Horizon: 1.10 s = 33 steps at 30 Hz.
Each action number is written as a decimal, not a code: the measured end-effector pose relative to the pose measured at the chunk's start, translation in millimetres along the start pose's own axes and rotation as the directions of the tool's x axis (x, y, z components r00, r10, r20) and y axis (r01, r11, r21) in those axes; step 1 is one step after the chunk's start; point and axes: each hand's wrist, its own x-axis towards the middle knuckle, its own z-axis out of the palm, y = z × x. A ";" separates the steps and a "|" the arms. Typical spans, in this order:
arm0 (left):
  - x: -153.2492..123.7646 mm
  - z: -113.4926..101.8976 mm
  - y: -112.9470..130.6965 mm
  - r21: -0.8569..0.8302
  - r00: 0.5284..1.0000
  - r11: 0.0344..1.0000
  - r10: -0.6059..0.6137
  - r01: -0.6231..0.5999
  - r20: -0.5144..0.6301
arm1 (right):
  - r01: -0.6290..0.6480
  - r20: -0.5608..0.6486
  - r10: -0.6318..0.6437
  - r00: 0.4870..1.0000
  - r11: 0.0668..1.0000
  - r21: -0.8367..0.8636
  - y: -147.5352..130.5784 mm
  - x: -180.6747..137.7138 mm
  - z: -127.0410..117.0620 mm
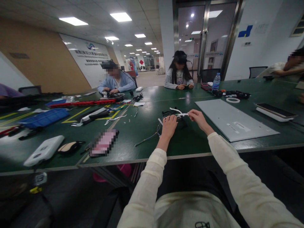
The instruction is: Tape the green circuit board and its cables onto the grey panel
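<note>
Between my hands a narrow white strip (183, 114) is stretched; whether it is tape or a tie I cannot tell. Its right end is pinched in my right hand (197, 118), thumb against fingers. My left hand (169, 125) is curled over a dark, frame-like part (167, 112) on the table, with its fingertips at the strip's left end. What those fingers grip is hidden. Another white strip (175, 110) sticks up behind them. A thin grey cable (146, 139) runs out from under my left hand toward the left.
On the right lies a large grey panel (231, 118), with a phone on a white box (275, 112) beyond it. To the left are a pink-screened phone (104, 143), a white device (44, 150) and a blue tray (44, 117). Two people (116, 79) sit across the green table (133, 126).
</note>
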 end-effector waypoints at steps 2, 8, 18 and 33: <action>-0.1 -0.6 0.1 -0.001 1.000 1.000 0.005 -0.005 0.005 | -0.057 0.120 0.041 0.992 0.989 0.137 -1.9 0.3 0.0; 0.3 -2.0 1.9 0.006 1.000 1.000 0.009 -0.009 0.005 | 0.019 0.258 0.011 0.966 0.993 -0.114 7.6 -0.4 7.3; -0.1 -7.4 4.4 -0.005 0.997 0.998 0.069 -0.069 0.028 | 0.042 0.224 0.038 0.974 0.939 -0.342 17.0 0.8 2.0; -0.2 -4.6 0.8 -0.017 0.999 0.999 0.041 -0.041 0.003 | -0.092 0.245 0.130 0.961 0.982 -0.163 17.6 3.8 1.3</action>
